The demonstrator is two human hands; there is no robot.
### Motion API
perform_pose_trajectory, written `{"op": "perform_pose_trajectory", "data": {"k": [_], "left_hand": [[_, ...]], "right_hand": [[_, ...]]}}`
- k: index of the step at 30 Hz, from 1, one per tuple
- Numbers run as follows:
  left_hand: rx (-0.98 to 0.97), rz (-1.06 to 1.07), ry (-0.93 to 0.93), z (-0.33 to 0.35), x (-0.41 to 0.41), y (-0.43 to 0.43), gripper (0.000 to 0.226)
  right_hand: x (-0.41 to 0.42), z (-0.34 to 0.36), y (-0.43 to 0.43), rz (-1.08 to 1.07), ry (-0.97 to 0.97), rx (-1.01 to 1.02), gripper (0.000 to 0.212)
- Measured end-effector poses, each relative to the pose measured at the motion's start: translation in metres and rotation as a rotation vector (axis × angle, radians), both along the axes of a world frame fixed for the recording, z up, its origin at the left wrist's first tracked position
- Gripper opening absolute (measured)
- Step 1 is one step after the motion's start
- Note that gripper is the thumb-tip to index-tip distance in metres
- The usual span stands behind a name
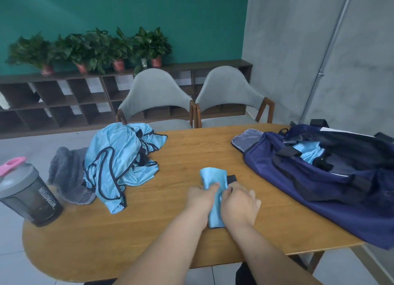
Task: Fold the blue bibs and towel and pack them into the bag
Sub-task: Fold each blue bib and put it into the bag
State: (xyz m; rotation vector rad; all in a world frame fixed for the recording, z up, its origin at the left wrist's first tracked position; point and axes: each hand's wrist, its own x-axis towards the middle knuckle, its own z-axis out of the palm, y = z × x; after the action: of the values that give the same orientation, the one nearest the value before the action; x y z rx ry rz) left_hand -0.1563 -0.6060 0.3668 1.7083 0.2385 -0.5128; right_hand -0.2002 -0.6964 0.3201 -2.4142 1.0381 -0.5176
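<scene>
Green wall [128,12] fills the back of the room, with two grey chairs [155,93] in front of it. A big wooden table [170,238] holds all the things.

On the right side of the table lies the dark blue bag [319,182]. Its top is open, and one light blue bib [309,151] is already inside. On the left side sits a messy pile of blue bibs [119,163], not yet folded. The grey towel [66,174] lies bunched up just beside the pile, partly under it. A dark bottle [27,195] with a pink cap stands near the left edge.

In the middle, close to the person, is a small folded bib [213,176]. It rests on the table between the pile and the bag. The left hand [200,196] holds its left side with the thumb laid on top. The right hand [238,201] has its fingers curled over the right side and grips it too.

I think this bib is getting its last fold or a final squeeze. Next, both hands need to keep it tight so it does not open up, lift it, carry it to the right, and push it into the bag next to the other bib. After that come the pile and the towel.
</scene>
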Motion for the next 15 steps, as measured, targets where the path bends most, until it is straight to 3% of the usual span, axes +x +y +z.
{"op": "perform_pose_trajectory", "data": {"k": [4,9,13,15], "left_hand": [[-0.084,-0.032,-0.102,0.000,0.001,-0.012,0.014],[-0.066,-0.163,-0.241,0.023,0.000,-0.034,0.016],[-0.251,-0.298,-0.155,0.051,0.002,-0.055,0.018],[-0.335,-0.368,-0.091,0.066,0.002,-0.068,0.018]], "right_hand": [[-0.014,0.012,-0.013,-0.005,-0.032,0.094,0.014],[-0.030,0.032,-0.046,0.082,-0.164,0.228,0.042],[-0.047,0.075,-0.079,0.125,-0.365,0.603,0.069],[-0.057,0.094,-0.094,0.187,-0.480,0.749,0.071]]}}
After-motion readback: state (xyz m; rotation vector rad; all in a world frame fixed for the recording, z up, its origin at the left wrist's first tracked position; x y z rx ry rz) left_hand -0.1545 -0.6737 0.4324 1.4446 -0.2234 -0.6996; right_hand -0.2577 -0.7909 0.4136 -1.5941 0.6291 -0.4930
